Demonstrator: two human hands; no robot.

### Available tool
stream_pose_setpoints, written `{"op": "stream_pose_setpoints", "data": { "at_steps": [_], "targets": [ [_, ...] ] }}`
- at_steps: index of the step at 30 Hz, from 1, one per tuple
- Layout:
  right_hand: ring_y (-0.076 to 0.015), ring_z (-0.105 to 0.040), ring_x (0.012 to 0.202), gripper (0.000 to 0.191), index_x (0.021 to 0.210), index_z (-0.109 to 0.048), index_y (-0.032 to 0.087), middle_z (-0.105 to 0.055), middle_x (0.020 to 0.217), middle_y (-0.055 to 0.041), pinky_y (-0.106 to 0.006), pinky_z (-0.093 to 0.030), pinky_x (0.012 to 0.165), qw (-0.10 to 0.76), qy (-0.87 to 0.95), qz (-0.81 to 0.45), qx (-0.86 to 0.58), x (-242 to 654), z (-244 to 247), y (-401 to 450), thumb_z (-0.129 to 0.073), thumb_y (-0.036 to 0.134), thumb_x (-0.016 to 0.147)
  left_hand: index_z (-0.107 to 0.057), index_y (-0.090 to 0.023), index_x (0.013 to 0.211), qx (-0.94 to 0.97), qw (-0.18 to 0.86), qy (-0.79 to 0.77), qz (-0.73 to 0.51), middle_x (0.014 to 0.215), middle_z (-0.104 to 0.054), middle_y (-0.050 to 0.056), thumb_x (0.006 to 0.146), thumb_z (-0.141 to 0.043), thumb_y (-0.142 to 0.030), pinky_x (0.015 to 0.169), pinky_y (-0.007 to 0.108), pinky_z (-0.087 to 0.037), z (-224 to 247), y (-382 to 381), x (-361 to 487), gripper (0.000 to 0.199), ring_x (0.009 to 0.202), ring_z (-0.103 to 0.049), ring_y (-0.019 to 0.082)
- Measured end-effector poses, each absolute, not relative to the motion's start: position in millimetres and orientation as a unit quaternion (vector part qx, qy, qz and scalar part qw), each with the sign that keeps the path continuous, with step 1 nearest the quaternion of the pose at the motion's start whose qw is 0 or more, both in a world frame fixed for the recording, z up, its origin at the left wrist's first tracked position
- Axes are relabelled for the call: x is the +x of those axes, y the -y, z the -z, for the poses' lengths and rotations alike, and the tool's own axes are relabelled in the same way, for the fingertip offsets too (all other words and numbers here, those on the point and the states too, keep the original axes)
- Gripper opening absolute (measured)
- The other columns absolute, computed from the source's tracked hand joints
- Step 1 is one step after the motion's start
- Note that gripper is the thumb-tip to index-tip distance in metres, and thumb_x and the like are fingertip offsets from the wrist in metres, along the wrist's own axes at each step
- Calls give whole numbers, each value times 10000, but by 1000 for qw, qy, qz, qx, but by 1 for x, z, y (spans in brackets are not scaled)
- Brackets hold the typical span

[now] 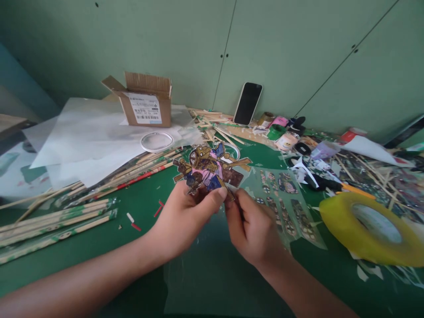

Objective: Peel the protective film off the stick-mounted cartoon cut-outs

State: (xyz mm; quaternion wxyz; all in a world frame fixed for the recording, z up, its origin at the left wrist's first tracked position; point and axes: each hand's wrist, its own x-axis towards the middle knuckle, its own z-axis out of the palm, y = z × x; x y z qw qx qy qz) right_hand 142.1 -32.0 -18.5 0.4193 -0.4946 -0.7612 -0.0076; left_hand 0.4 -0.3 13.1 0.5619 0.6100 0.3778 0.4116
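Fingers (213, 201) of left hand (187, 221) and right hand (255, 225) pinch the near edge of the flat brown-and-pink printed cut-out (210, 165), which extends crosswise beyond.

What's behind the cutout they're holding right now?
Past the upper right of the cutout, part of a pale ring shows against the green surface. The rest of the ring, and whatever lies directly behind, is covered.

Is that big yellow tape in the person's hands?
No, the yellow tape roll lies off to the right, while the left hand and the right hand hold the cut-out figure.
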Motion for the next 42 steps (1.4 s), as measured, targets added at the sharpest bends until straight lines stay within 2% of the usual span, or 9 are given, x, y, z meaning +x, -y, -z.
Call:
{"op": "stream_pose_setpoints", "data": {
  "at_steps": [4, 7, 16, 26, 33, 42],
  "targets": [
    [-94, -324, 340, 209, 689, -441, 213, -364, 439, 62, -259, -213, 399, 423, 755, 33, -499, 140, 19, 33, -419, 119, 875, -465, -185, 549, 610, 560, -363, -428, 475, -424, -60, 827, -563, -219, 437, 229, -290, -15, 1, 0, 296, 455, -374, 70],
    [-103, -319, 333, 212, 683, -438, 219, -374, 421, 58, -268, -210, 397, 427, 750, 51, -503, 139, 21, 33, -418, 115, 867, -445, -183, 558, 588, 600, -362, -405, 476, -406, -63, 830, -563, -230, 438, 223, -276, -14, 2, 0, 299, 456, -356, 65],
    [-120, -435, 344, 232, 721, -498, 199, -483, 441, 24, -267, -273, 410, 419, 736, 120, -518, 137, 24, 30, -372, 135, 906, -429, -174, 562, 493, 700, -322, -404, 513, -403, -55, 843, -545, -242, 489, 225, -306, -8, 1, 2, 312, 481, -353, 64],
    [-142, -491, 338, 273, 677, -537, 156, -518, 434, -6, -270, -300, 402, 404, 737, 140, -523, 137, 26, 27, -369, 120, 889, -427, -174, 552, 512, 680, -352, -390, 517, -411, -46, 850, -538, -271, 509, 235, -309, -3, 3, 4, 333, 507, -370, 73],
    [-144, -496, 328, 295, 671, -535, 160, -523, 428, -6, -266, -290, 388, 391, 742, 131, -528, 136, 27, 27, -362, 134, 908, -384, -180, 525, 529, 654, -380, -386, 483, -354, -60, 844, -526, -259, 461, 244, -240, -9, 2, 5, 359, 467, -303, 63],
    [-160, -528, 347, 271, 686, -526, 167, -545, 440, -24, -260, -312, 389, 375, 737, 157, -540, 136, 30, 25, -340, 104, 872, -402, -175, 508, 523, 662, -380, -379, 473, -377, -60, 837, -530, -256, 453, 227, -266, -7, 5, 7, 362, 458, -332, 58]
  ]
}}
